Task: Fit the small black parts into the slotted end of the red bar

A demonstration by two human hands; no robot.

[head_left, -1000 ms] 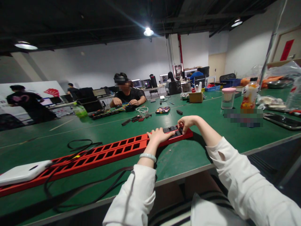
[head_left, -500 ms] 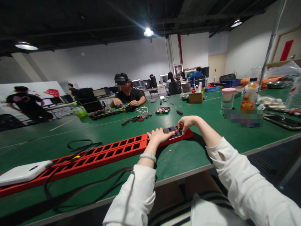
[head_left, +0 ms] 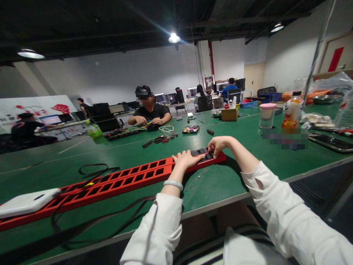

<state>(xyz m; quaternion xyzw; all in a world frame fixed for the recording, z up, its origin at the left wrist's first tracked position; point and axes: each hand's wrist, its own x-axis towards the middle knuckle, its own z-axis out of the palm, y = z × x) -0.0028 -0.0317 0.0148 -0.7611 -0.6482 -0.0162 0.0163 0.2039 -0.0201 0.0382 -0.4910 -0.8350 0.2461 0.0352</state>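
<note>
Resting spread left hand (head_left: 185, 159) on slotted red frame (head_left: 167, 170); curled right hand (head_left: 220, 143) at right-end blocky black inserts (head_left: 199, 151), pinch unclear.

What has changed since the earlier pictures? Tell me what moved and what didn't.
The person at far left, standing before, is now lower, beside the laptop. The person in blue at the back has shifted slightly left. No grasp or release shows. The left hand stays on the red rack, the right hand at the black pieces in its right end; the rack hasn't moved.
</note>
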